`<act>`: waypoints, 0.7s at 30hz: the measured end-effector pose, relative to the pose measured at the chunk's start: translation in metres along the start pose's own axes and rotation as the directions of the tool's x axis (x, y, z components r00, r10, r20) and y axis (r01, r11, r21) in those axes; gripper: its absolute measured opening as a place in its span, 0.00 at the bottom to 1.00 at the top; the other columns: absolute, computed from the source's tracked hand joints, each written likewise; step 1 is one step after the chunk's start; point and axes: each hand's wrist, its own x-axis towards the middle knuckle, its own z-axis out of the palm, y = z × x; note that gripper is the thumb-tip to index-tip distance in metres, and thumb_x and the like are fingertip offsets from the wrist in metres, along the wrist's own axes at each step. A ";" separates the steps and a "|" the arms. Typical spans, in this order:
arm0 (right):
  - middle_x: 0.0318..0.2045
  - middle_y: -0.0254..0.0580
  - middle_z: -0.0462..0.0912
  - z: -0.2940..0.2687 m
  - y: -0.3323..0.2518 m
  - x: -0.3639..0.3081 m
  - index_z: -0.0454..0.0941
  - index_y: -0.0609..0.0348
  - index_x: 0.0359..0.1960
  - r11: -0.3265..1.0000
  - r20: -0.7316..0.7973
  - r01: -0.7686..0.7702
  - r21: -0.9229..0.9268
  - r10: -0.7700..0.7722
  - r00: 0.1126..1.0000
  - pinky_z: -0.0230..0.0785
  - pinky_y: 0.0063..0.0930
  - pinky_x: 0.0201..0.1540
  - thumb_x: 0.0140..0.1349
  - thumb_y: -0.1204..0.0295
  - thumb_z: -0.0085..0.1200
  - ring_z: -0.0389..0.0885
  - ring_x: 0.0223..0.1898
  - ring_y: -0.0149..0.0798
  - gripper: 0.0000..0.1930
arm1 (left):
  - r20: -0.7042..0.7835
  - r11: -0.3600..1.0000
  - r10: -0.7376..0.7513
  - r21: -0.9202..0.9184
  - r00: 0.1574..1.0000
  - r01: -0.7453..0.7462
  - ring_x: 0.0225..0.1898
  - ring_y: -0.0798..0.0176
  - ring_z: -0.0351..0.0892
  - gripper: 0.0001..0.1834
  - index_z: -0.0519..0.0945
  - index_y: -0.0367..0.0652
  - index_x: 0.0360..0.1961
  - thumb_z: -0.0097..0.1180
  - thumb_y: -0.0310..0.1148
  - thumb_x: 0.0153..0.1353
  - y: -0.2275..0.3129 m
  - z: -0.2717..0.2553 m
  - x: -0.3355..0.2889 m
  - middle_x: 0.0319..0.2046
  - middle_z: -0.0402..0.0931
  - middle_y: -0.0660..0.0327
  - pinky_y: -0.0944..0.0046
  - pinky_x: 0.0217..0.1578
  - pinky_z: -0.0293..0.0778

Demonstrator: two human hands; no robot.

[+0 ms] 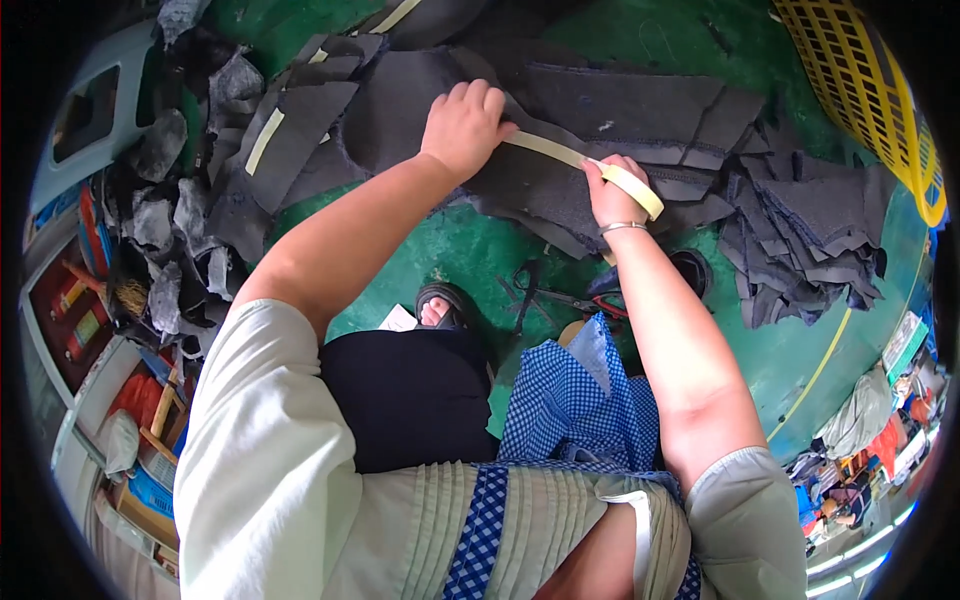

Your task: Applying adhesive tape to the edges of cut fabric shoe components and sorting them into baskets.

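A roll of pale yellow tape (634, 190) sits in my right hand (613, 193), its ring showing above the wrist bangle. From it a strip of tape (545, 147) runs leftward, stretched to my left hand (465, 130). The fingers of my left hand are closed on the strip's end, against the dark grey fabric pieces (405, 95). Under both hands lie these flat pieces, overlapping one another. To the left, another dark piece carries a stuck tape strip (264, 141).
A stack of dark fabric pieces (805, 220) lies at right on the green floor (400, 255). Scissors (580, 301) rest near my feet. A yellow plastic basket (870, 90) stands at the upper right. Crumpled dark scraps (160, 225) pile up at left.
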 end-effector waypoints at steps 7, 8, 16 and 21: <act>0.31 0.48 0.81 -0.010 0.024 0.021 0.80 0.57 0.28 0.992 0.393 0.107 0.071 -0.127 0.911 0.70 0.42 0.43 0.56 0.51 0.60 0.79 0.37 0.50 0.19 | 0.378 0.851 0.495 -0.030 0.783 -0.524 0.74 0.65 0.40 0.46 0.50 0.50 0.72 0.58 0.43 0.55 0.009 0.018 -0.038 0.74 0.42 0.67 0.51 0.71 0.39; 0.33 0.49 0.82 -0.035 0.013 0.041 0.80 0.57 0.31 0.999 0.688 0.007 0.040 -0.033 0.725 0.69 0.40 0.45 0.58 0.49 0.57 0.80 0.39 0.48 0.21 | 0.372 0.841 0.506 -0.012 0.779 -0.540 0.74 0.65 0.40 0.44 0.50 0.50 0.72 0.56 0.41 0.56 0.011 0.018 -0.040 0.74 0.43 0.68 0.51 0.72 0.39; 0.22 0.45 0.77 -0.129 0.031 0.033 0.77 0.63 0.27 0.891 -0.043 0.290 0.349 -0.294 0.955 0.68 0.33 0.31 0.58 0.63 0.63 0.76 0.25 0.43 0.14 | -0.202 0.860 0.043 -0.492 0.979 -0.139 0.60 0.51 0.71 0.37 0.74 0.45 0.57 0.42 0.10 0.42 -0.012 -0.071 -0.053 0.57 0.73 0.52 0.61 0.62 0.66; 0.29 0.44 0.77 -0.097 0.022 -0.038 0.75 0.61 0.26 0.943 -0.095 0.314 0.108 -0.305 0.948 0.69 0.35 0.37 0.50 0.63 0.69 0.76 0.32 0.46 0.16 | -0.703 0.981 -0.061 0.087 0.709 0.171 0.55 0.52 0.77 0.39 0.77 0.41 0.54 0.36 0.07 0.38 -0.081 -0.200 -0.123 0.52 0.77 0.51 0.58 0.58 0.70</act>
